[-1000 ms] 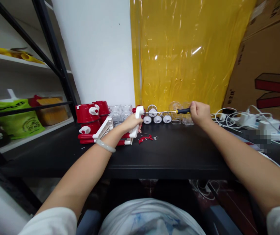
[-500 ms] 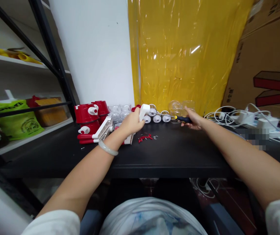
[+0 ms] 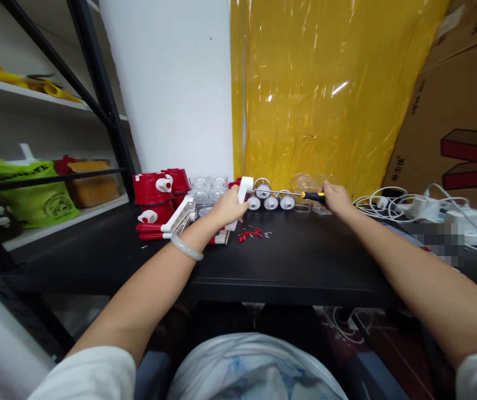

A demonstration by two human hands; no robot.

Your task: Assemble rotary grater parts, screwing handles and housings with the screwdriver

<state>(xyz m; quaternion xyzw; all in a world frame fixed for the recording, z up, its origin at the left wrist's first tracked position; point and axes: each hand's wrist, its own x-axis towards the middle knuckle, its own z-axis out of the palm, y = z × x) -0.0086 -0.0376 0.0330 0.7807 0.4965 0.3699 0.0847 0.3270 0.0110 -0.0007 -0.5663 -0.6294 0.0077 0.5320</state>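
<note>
My left hand (image 3: 230,206) is closed around a white plastic part (image 3: 244,189), holding it above the black table. In my right hand (image 3: 335,199) is a screwdriver (image 3: 314,196) with a black and yellow handle, its long shaft lying level and pointing left. The shaft's tip reaches the white part; whether it sits in a screw there is too small to tell. Below the shaft, small red pieces (image 3: 249,235) and silver screws (image 3: 267,234) lie scattered on the table. Behind it stand several round white-and-clear parts (image 3: 271,203).
Red plastic housings (image 3: 153,189) are stacked at the left, with white-and-red handle parts (image 3: 179,218) before them. Clear cups (image 3: 207,191) stand behind my left hand. White cables and chargers (image 3: 426,206) crowd the right side. A black shelf frame (image 3: 100,83) rises at the left.
My right hand has gone from loosely spread fingers to a closed grip on the screwdriver's handle end. The view has shifted slightly; the left hand still holds the white part.
</note>
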